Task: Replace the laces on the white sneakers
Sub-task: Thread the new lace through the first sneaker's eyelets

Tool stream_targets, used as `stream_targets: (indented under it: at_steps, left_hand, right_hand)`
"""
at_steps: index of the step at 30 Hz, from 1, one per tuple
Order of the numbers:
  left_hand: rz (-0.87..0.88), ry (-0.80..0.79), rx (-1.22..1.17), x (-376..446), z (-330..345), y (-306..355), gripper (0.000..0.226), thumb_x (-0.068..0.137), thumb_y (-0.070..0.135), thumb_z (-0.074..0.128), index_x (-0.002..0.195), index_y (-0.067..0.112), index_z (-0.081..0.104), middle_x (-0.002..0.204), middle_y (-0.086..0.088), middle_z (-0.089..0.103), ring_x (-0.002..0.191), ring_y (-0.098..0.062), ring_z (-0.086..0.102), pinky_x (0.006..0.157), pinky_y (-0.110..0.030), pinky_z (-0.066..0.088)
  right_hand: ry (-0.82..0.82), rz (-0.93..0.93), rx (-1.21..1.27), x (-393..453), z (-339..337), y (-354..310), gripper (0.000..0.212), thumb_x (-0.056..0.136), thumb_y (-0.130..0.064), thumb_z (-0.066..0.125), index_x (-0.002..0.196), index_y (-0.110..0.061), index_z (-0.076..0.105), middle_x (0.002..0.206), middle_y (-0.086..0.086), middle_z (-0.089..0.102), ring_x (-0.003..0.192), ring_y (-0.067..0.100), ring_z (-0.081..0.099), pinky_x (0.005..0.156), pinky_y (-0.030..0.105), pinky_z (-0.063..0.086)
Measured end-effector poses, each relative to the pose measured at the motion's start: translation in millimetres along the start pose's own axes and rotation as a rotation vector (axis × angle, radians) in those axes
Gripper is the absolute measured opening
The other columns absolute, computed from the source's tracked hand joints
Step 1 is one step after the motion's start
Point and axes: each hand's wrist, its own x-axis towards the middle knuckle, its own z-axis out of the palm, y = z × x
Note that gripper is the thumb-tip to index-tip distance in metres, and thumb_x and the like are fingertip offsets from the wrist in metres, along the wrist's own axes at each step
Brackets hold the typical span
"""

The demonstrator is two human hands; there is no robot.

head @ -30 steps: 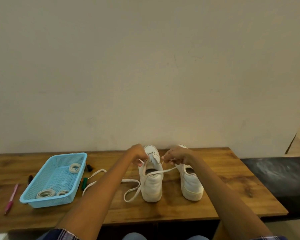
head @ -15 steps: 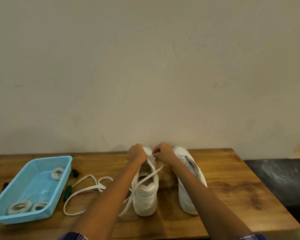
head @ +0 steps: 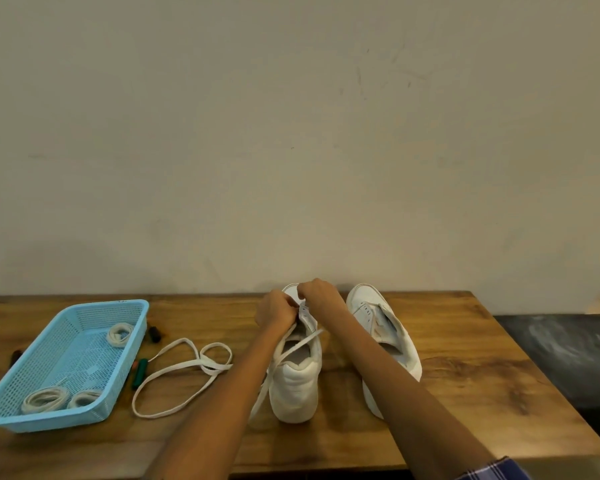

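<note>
Two white sneakers stand on the wooden table, heels toward me. Over the front of the left sneaker (head: 297, 382), my left hand (head: 275, 313) and my right hand (head: 317, 293) are curled close together, pinching the white lace (head: 302, 342) at the eyelets. The lace's ends run back across the shoe's opening and trail down its left side. The right sneaker (head: 385, 332) leans to the right with no lace visible in it. A loose white lace (head: 184, 367) lies in loops on the table to the left.
A light blue mesh basket (head: 129, 355) at the left holds three coiled laces (head: 120, 334). Small dark and green markers (head: 141, 372) lie beside the basket. A plain wall rises behind the table (head: 465, 393). A dark surface (head: 561, 351) lies to the right.
Both hands moved forward and together, from near the shoe's collar to its front eyelets. The camera shifted left and closer, so the basket now sits nearer the frame's edge.
</note>
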Motion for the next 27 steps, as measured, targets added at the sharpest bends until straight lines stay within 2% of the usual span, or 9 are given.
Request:
stream_targets:
  at_steps: [3,7,11,14,17,20,22,24,27]
  left_hand:
    - [0.014,-0.007,-0.023,-1,1,-2,0.016,0.085,0.025,0.061,0.089,0.022,0.076,0.091,-0.005,0.071,0.085,-0.026,0.065,0.066,-0.029,0.049]
    - [0.072,-0.031,-0.017,3,4,-6,0.016,0.086,0.029,0.063,0.087,0.020,0.076,0.096,-0.004,0.072,0.090,-0.026,0.065,0.071,-0.030,0.050]
    - [0.135,-0.090,-0.014,7,-2,-9,0.019,0.088,0.031,0.062,0.093,0.018,0.075,0.102,-0.003,0.071,0.095,-0.024,0.064,0.076,-0.030,0.049]
    - [0.175,-0.102,-0.037,10,-10,-10,0.016,0.085,0.025,0.067,0.093,0.015,0.076,0.101,-0.002,0.072,0.095,-0.019,0.065,0.075,-0.027,0.047]
    - [0.186,-0.107,-0.048,13,-15,-10,0.013,0.081,0.021,0.071,0.089,0.014,0.077,0.098,-0.002,0.073,0.095,-0.017,0.065,0.076,-0.026,0.048]
    - [0.189,-0.118,-0.051,13,-13,-11,0.012,0.082,0.021,0.069,0.088,0.014,0.077,0.098,0.000,0.073,0.096,-0.016,0.065,0.076,-0.026,0.047]
    - [0.190,-0.127,-0.045,14,-12,-12,0.014,0.083,0.022,0.068,0.090,0.014,0.077,0.099,0.000,0.073,0.097,-0.016,0.064,0.075,-0.024,0.045]
    - [0.193,-0.141,-0.052,15,-13,-12,0.015,0.083,0.021,0.068,0.093,0.013,0.076,0.102,-0.002,0.072,0.100,-0.017,0.063,0.076,-0.024,0.044]
    - [0.205,-0.142,-0.035,16,-12,-9,0.016,0.085,0.020,0.066,0.096,0.012,0.075,0.106,-0.002,0.071,0.102,-0.017,0.062,0.079,-0.024,0.044]
  right_hand:
    - [0.058,0.082,0.157,-4,6,5,0.026,0.091,0.002,0.049,0.113,-0.006,0.062,0.114,0.012,0.063,0.103,0.026,0.059,0.086,0.029,0.046]
    - [0.078,0.179,0.378,-12,10,6,0.027,0.092,-0.017,0.055,0.115,-0.005,0.061,0.113,0.012,0.065,0.104,0.025,0.059,0.087,0.029,0.045]
    - [0.054,0.226,0.551,-18,6,9,0.036,0.086,-0.025,0.063,0.116,-0.004,0.060,0.114,0.011,0.065,0.103,0.024,0.059,0.082,0.027,0.045]
    - [-0.042,0.281,0.656,-17,-2,9,0.044,0.080,-0.028,0.068,0.116,-0.006,0.058,0.111,0.009,0.062,0.087,0.021,0.062,0.066,0.030,0.054]
    - [-0.095,0.329,0.709,-19,-3,10,0.044,0.078,-0.026,0.070,0.116,-0.007,0.056,0.109,0.008,0.059,0.066,0.017,0.060,0.048,0.022,0.049]
    - [0.087,0.296,0.724,-22,8,14,0.006,0.082,-0.011,0.065,0.086,-0.014,0.061,0.089,0.013,0.067,0.066,0.025,0.064,0.063,0.033,0.057]
    - [0.168,0.295,0.713,-22,14,17,0.021,0.082,-0.012,0.066,0.068,-0.025,0.057,0.076,0.007,0.066,0.064,0.024,0.062,0.075,0.041,0.056]
    - [0.192,0.282,0.737,-20,16,16,0.022,0.082,-0.011,0.067,0.066,-0.025,0.060,0.075,0.003,0.065,0.066,0.023,0.061,0.076,0.041,0.056]
    - [0.178,0.272,0.693,-13,19,11,0.006,0.083,-0.008,0.066,0.080,-0.011,0.071,0.078,0.005,0.066,0.061,0.017,0.055,0.065,0.027,0.049]
